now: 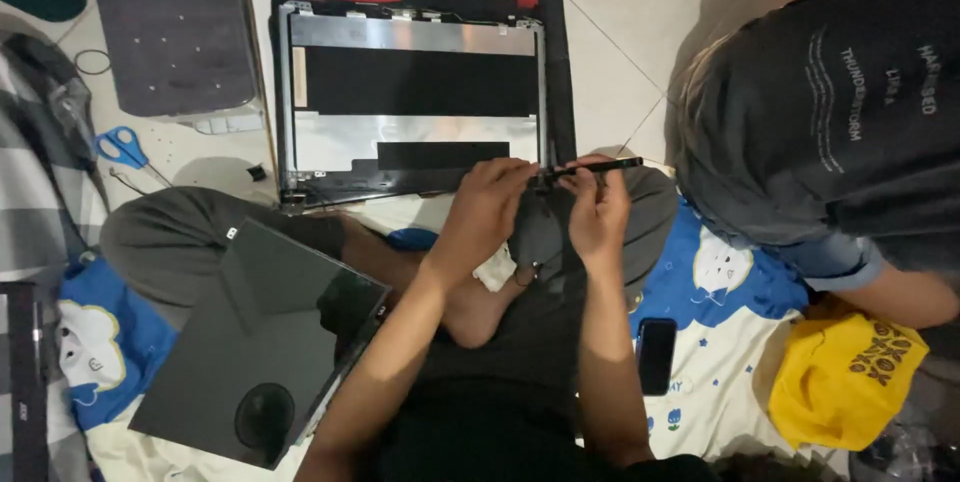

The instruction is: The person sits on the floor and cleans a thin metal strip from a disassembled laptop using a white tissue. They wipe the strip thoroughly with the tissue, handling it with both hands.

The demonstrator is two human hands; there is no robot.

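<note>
An opened laptop lid shell (415,132), silver and black inside, lies on the floor in front of my crossed legs. My left hand (487,204) rests its fingers on the shell's lower right corner by the hinge. My right hand (598,204) grips a thin black screwdriver (598,168), its tip pointing left at that same corner. A detached dark screen panel (262,342) leans on my left knee.
Another person in a dark shirt (840,112) sits at the right, with a yellow cloth (845,377) beside them. A black phone (656,354) lies on the blue-and-white blanket. Blue-handled scissors (122,148) and a grey box (178,40) sit at the upper left.
</note>
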